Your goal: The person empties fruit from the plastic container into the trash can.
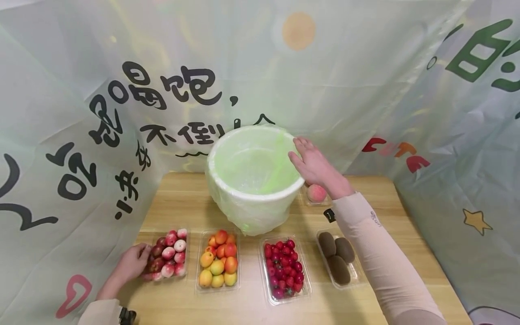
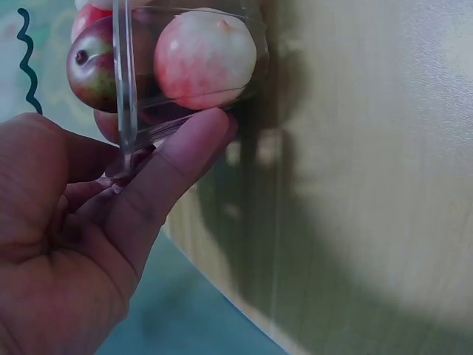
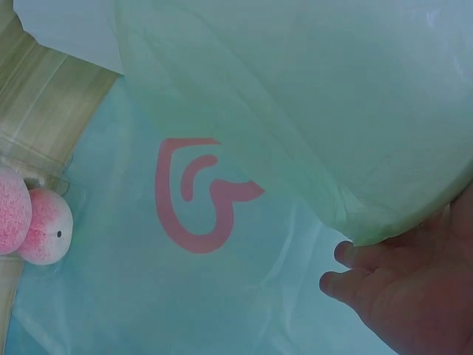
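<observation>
**Left hand on the fruit tray, right hand on the lined bin**

A clear tray [image 2: 127, 81] of red-and-white fruit [image 1: 168, 253] sits toward the near-left corner of the tabletop [image 1: 183, 198], close by its left edge. The left hand [image 1: 131, 262] pinches the tray's outer edge, thumb on one side and fingers on the other; whether the tray is fully down or slightly raised, I cannot tell. The white bin [image 1: 257, 197] stands toward the far edge, near the middle, wrapped in a pale green liner [image 3: 295, 103]. The right hand [image 1: 312, 163] lies at its right rim, fingers fairly straight and touching the liner.

To the tray's right, along the near edge, come yellow and orange fruit [image 1: 217, 267], small red fruit [image 1: 286, 271] and, nearest the right edge, brown kiwis [image 1: 339, 270]. A pink peach [image 1: 316, 193] lies beyond them toward the far edge, partly screened by the right forearm.

Handled well, the tray should stay level: the grip takes one side only and the plastic looks thin, so a tilt could roll the round fruit out. Moving it would probably call for support underneath. On the right, a light, flat touch seems best, keeping the liner folded over the rim without tearing it or tipping the bin.
</observation>
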